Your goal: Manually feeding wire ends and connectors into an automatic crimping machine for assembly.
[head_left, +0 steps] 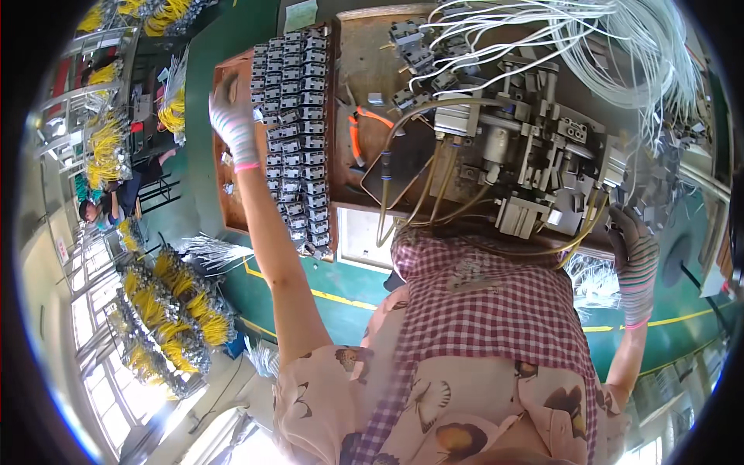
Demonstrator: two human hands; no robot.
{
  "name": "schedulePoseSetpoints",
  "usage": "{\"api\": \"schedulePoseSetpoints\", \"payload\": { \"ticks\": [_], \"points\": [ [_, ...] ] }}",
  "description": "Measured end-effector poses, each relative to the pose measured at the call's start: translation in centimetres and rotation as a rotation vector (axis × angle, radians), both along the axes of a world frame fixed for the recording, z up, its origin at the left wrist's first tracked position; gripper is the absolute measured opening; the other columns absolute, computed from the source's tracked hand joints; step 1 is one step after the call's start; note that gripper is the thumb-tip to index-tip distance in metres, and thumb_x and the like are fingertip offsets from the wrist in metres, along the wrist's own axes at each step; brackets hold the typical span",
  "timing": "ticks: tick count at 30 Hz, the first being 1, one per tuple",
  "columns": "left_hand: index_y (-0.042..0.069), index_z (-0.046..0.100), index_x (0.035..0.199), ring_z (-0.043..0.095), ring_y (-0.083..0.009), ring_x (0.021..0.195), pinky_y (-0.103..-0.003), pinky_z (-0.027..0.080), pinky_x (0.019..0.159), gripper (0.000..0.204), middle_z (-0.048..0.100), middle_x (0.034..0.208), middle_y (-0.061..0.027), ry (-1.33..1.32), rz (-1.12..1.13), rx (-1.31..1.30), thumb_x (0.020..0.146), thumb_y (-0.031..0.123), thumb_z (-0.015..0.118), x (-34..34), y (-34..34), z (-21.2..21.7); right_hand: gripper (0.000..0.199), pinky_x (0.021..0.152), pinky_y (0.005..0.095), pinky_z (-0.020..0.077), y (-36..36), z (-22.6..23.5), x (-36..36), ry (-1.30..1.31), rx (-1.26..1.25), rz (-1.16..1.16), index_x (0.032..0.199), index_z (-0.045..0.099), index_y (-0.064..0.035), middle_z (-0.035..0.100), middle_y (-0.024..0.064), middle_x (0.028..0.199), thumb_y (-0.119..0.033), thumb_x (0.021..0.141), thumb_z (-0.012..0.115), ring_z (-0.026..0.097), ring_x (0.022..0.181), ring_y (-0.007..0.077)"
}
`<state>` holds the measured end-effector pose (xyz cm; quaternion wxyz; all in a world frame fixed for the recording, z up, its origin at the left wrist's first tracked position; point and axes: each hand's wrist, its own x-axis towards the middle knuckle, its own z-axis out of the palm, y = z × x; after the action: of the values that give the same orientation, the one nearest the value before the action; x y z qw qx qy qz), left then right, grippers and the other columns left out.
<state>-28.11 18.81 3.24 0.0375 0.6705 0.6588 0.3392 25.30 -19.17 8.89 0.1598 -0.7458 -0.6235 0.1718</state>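
My left hand (232,126), in a striped knit glove, is over the left part of a shallow wooden tray (237,215). Motion smears its fingers, so their grip does not show. Beside it in the tray stand long rows of small grey metal-and-plastic blocks (291,132). At the far side of a metal fixture (535,147) with clamps and air hoses, my right hand (632,232), also gloved, has its fingers curled together among small metal parts (655,190). What they hold, if anything, is too small to make out.
Orange-handled pliers (356,133) lie between the tray and the fixture. A large coil of white wires (635,54) covers the back right, its ends reaching several blocks. Brown air hoses (422,194) loop over the bench's near edge. Racks of yellow-wired parts (167,310) stand on the left.
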Motion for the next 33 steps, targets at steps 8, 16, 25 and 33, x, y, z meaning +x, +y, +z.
{"api": "schedulePoseSetpoints", "payload": {
  "ticks": [8, 16, 25, 33],
  "points": [
    [-0.003, 0.061, 0.124, 0.060, -0.0181, 0.100, -0.030, 0.046, 0.092, 0.067, 0.066, 0.114, -0.0122, -0.247, 0.010, -0.468, 0.077, 0.041, 0.080, -13.6, 3.5, -9.5, 0.026, 0.081, 0.0374, 0.0446, 3.9, 1.0, -0.1, -0.346, 0.222, 0.172, 0.096, 0.065, -0.0115, 0.066, 0.0064, 0.093, 0.000, 0.074, 0.071, 0.061, 0.091, 0.0250],
    [0.003, 0.058, 0.123, 0.061, -0.0210, 0.105, -0.035, 0.049, 0.091, 0.045, 0.064, 0.117, -0.0102, -0.736, 0.028, -0.179, 0.088, 0.029, 0.070, -11.3, -1.7, -7.2, 0.015, 0.084, 0.0337, 0.0538, -0.3, 0.6, 1.5, 0.605, 0.488, -0.262, 0.096, 0.063, 0.0033, 0.069, 0.0163, 0.099, 0.004, 0.081, 0.067, 0.067, 0.095, 0.0252],
    [0.003, 0.045, 0.138, 0.058, -0.0208, 0.108, -0.035, 0.048, 0.091, 0.080, 0.055, 0.129, -0.0101, -1.030, -0.689, -0.603, 0.078, 0.044, 0.078, 15.7, -16.5, 3.2, 0.039, 0.086, 0.0285, 0.0516, 5.3, 1.4, -8.6, 1.052, 0.082, -0.475, 0.116, 0.058, 0.0019, 0.067, 0.0127, 0.105, -0.003, 0.079, 0.068, 0.065, 0.098, 0.0211],
    [0.004, 0.037, 0.145, 0.053, -0.0190, 0.121, -0.031, 0.045, 0.098, 0.099, 0.048, 0.139, -0.0118, -0.986, -1.042, -0.970, 0.065, 0.033, 0.088, 27.6, -21.4, -0.8, 0.038, 0.094, 0.0319, 0.0425, 7.1, -0.7, -6.9, 0.672, 0.282, -0.021, 0.106, 0.064, -0.0087, 0.058, 0.0045, 0.109, -0.001, 0.070, 0.074, 0.054, 0.105, 0.0175]
  ]
}}
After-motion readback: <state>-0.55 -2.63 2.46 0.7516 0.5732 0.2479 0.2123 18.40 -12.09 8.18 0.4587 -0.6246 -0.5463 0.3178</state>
